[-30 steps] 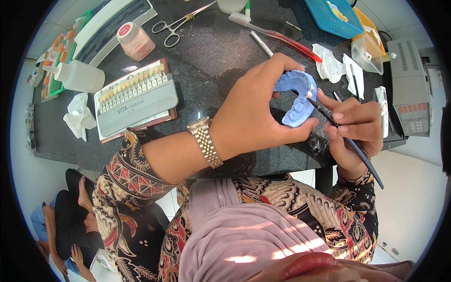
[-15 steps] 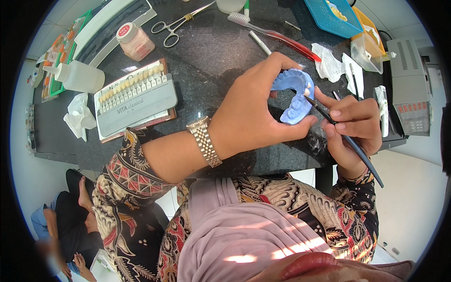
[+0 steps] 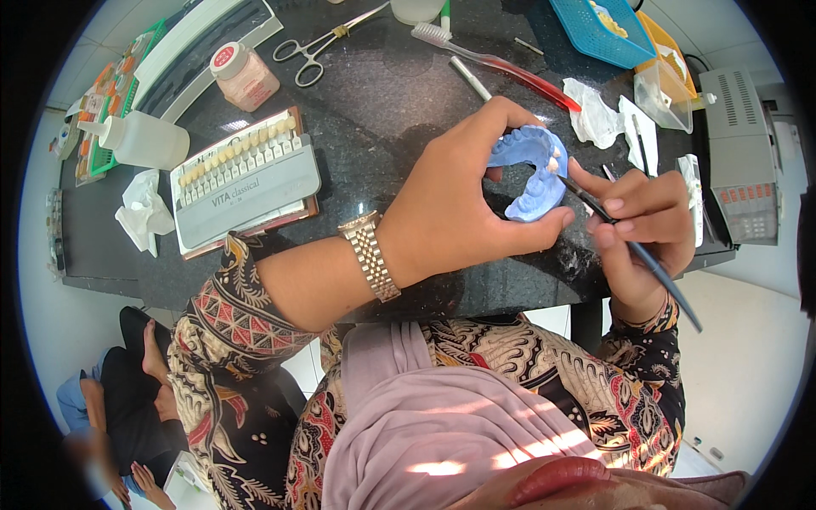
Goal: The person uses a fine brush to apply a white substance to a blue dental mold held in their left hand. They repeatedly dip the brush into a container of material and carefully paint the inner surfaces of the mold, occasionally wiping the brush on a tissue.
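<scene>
My left hand (image 3: 459, 187) is closed around a blue dental cast (image 3: 534, 200), fingers at its far side and thumb along its near edge. On the cast's right side sit small whitish teeth (image 3: 554, 160). A dark, thin-handled brush (image 3: 659, 274) is pinched in my right hand (image 3: 650, 217), its handle slanting down to the right. The brush tip lies by the outer right edge of the cast, close to those teeth; whether it touches cannot be made out.
Left on the dark table lie a tooth shade guide (image 3: 246, 191), pink powder jar (image 3: 246, 81), squeeze bottle (image 3: 146, 140) and crumpled tissue (image 3: 144, 208). Beyond are locking forceps (image 3: 311, 64) and a red toothbrush (image 3: 518, 72). Baskets (image 3: 603, 34) and a grey machine (image 3: 741, 106) stand right. Another person (image 3: 140, 391) sits lower left.
The brush tip has drawn back slightly from the whitish teeth toward the cast's outer edge, and my right hand has shifted a little to the right. The cast has tilted slightly.
</scene>
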### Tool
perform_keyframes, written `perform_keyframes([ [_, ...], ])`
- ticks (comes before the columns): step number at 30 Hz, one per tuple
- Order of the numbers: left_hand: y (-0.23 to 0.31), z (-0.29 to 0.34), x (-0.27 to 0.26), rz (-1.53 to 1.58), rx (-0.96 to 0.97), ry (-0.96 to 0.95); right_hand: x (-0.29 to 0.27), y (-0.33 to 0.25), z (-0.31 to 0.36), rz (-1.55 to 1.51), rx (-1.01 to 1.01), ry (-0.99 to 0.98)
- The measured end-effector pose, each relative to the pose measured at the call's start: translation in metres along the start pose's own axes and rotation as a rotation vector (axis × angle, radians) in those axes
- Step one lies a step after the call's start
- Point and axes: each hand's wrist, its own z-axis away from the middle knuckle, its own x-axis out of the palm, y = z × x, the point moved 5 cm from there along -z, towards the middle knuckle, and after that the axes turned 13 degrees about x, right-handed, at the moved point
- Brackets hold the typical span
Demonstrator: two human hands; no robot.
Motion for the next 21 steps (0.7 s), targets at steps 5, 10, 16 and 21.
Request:
perform_keyframes([
  [5,-0.005,0.001,0.003,0.142,-0.122,-0.019,-0.017,0.015,-0.003,-0.420,0.226,0.186],
  [10,-0.010,0.002,0.005,0.265,-0.250,-0.003,-0.030,0.036,-0.007,-0.604,0.418,0.310],
  [16,-0.010,-0.002,0.011,0.546,-0.348,0.003,-0.022,0.028,-0.010,-0.677,0.406,0.244],
  [21,-0.009,0.000,0.016,0.589,-0.274,-0.052,-0.026,0.030,-0.011,-0.664,0.465,0.343],
])
